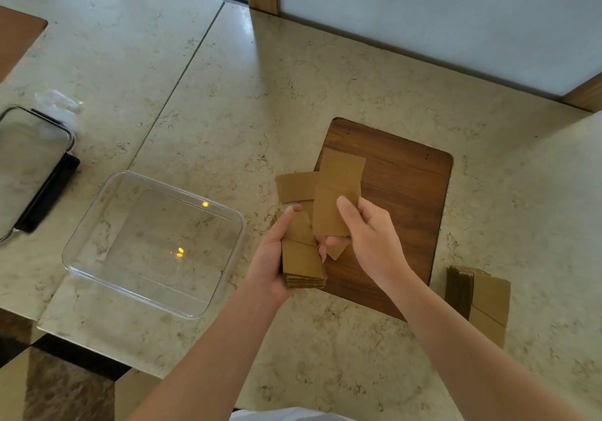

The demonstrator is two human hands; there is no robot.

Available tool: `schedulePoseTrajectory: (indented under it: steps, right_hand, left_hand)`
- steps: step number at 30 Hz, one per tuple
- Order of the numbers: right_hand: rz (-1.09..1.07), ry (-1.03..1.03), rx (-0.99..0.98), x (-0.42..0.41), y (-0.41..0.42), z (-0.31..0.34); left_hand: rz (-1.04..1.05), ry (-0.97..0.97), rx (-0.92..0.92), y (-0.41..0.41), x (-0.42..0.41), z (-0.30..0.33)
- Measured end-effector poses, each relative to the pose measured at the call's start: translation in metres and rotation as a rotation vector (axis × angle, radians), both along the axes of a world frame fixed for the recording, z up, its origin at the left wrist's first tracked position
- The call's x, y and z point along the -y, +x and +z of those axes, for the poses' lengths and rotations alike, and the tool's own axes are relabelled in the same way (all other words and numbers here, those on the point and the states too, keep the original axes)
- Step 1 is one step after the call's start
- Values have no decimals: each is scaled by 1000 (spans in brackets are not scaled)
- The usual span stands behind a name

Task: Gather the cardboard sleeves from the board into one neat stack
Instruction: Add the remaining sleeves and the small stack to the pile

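A dark wooden board [404, 199] lies on the stone counter. My left hand [272, 257] grips a thick stack of brown cardboard sleeves [301, 264] at the board's left edge. My right hand [371, 235] pinches a long sleeve [337, 192] by its lower end, thumb on top, holding it over the stack. Another sleeve [294, 187] sticks out to the left behind it, crosswise; which hand holds it is unclear. A small cardboard corner [337, 251] shows under my right fingers.
An empty clear plastic container [97, 235] sits left of my hands. Its lid [29, 160] lies further left. A second pile of cardboard sleeves [485, 300] rests on the counter right of the board. A wall panel rises behind the board.
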State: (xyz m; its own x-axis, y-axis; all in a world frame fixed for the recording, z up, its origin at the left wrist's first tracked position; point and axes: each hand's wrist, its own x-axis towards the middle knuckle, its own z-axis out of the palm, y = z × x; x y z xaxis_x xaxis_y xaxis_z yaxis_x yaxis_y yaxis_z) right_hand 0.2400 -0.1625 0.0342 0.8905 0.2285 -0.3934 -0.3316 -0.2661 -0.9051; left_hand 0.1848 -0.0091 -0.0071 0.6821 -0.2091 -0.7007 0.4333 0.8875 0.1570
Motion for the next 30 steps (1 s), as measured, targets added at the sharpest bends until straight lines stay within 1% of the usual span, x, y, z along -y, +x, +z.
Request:
schedulePoseTrajectory:
  steps: [1,2,3,5,7,9,10,12,13,14,16,17,20,21,22,23,24,25,27,28,30]
  right_hand:
    - [-13,98,-198,0,2,2]
    - [26,159,-350,3,5,4]
    - [103,186,-466,6,9,5]
    - [383,177,-601,15,18,7]
    - [718,98,-629,22,31,12]
    - [949,-76,-584,23,42,20]
    - [1023,-210,-511,20,48,25]
    - [1102,-466,-287,11,59,31]
    - [1092,-519,-192,4,64,33]
    - [1063,-531,-116,-2,67,33]
    - [1000,-531,23,-15,69,31]
    - [971,-520,61,-19,68,30]
    - [847,-356,-15,-26,64,17]
    - [752,-303,-11,-26,65,11]
    - [629,-299,43,-27,67,3]
    - [513,-357,128,-27,71,-6]
    - [442,-462,211,-28,77,-17]
    - [430,-590,256,-30,81,-28]
    - [512,-828,250,-34,84,-46]
    - [556,-900,247,-37,85,-54]
    - [578,-956,303,-42,88,-65]
  left_hand:
    - [1,8,3,0,1,-1]
    - [0,7,6,0,1,-1]
    - [-4,3,6,0,1,-1]
    - [-36,19,-11,0,-1,-1]
    - [-68,24,-5,0,-4,1]
    - [-127,14,36,-1,-7,2]
    - [-185,24,69,-2,-7,2]
    - [-320,58,127,-6,-5,2]
    - [-371,59,140,-7,-3,2]
    - [-401,42,140,-9,-1,2]
    - [-400,-28,130,-10,4,2]
    - [-376,-66,146,-10,6,2]
    - [-266,-91,218,-11,5,0]
    - [-237,-93,224,-11,3,0]
    - [-209,-96,226,-11,0,-2]
    - [-175,-94,224,-11,-2,-2]
    - [-133,-81,211,-10,-4,-4]
    - [-88,-62,177,-9,-5,-6]
    - [-12,-43,92,-8,-5,-6]
    - [14,-51,65,-7,-6,-6]
    - [50,-76,34,-5,-8,-7]
